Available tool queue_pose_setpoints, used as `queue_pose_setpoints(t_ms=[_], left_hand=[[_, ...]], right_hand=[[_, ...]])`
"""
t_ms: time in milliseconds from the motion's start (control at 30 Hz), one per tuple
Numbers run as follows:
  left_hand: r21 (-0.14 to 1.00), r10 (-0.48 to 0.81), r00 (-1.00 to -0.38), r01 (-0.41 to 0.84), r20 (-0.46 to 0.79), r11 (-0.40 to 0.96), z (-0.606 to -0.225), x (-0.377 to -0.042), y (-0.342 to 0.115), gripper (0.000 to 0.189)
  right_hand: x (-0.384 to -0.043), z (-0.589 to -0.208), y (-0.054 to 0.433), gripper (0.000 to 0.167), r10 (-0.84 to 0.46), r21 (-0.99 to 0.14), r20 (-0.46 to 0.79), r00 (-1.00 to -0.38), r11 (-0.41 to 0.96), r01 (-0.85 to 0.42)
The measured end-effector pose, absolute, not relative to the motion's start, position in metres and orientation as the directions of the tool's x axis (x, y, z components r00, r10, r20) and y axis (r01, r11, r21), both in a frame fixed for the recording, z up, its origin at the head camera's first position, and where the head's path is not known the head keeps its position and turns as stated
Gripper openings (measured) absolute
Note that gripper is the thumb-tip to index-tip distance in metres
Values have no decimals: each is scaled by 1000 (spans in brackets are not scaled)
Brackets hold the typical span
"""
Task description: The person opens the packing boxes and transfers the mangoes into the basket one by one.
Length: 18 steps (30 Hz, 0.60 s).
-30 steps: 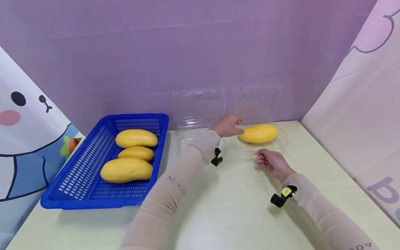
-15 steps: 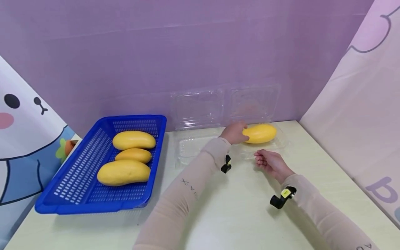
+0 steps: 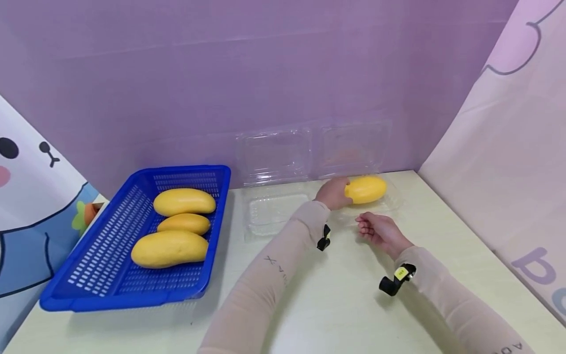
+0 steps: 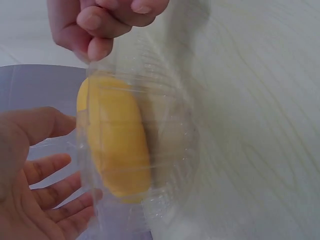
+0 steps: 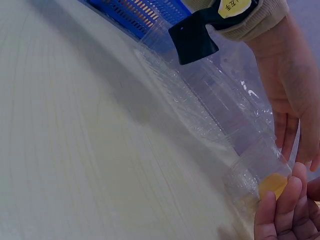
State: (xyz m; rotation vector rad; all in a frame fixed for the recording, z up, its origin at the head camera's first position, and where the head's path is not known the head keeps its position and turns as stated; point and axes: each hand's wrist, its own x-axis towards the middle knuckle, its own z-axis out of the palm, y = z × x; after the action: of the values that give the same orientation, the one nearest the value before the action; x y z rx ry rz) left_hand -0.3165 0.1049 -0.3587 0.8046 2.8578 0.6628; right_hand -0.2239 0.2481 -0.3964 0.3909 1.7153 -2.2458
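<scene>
A yellow mango (image 3: 368, 190) lies in the right-hand clear plastic clamshell (image 3: 351, 147), whose lid stands raised against the backdrop. My left hand (image 3: 332, 193) is at the mango's left end. In the left wrist view its fingers (image 4: 55, 192) are spread and slightly bent at the clamshell's edge, with the thumb tip near the fruit (image 4: 117, 145). My right hand (image 3: 380, 231) stays by the clamshell's near edge, fingers loosely curled, and nothing shows in its grasp. In the right wrist view, its fingers (image 5: 285, 207) partly hide the mango.
A second clear clamshell (image 3: 276, 209) lies open to the left, lid against the purple backdrop (image 3: 274, 73). Further left stands a blue slotted basket (image 3: 119, 300) with three yellow mangoes (image 3: 170, 249). Printed cloth walls flank the table (image 3: 336, 305).
My left hand has come down and right to the mango's left end, its fingers lowering beside the fruit. The right hand has barely moved. The head view has shifted slightly.
</scene>
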Motion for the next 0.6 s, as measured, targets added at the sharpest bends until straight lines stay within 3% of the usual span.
queue_pose_setpoints(t_ms=[600], left_hand=[[322,452,-891,443,49,837,-383,-324,128,66]], right_hand=[[-226,-399,248,32,-65,-892,-370,-927,-255,374]])
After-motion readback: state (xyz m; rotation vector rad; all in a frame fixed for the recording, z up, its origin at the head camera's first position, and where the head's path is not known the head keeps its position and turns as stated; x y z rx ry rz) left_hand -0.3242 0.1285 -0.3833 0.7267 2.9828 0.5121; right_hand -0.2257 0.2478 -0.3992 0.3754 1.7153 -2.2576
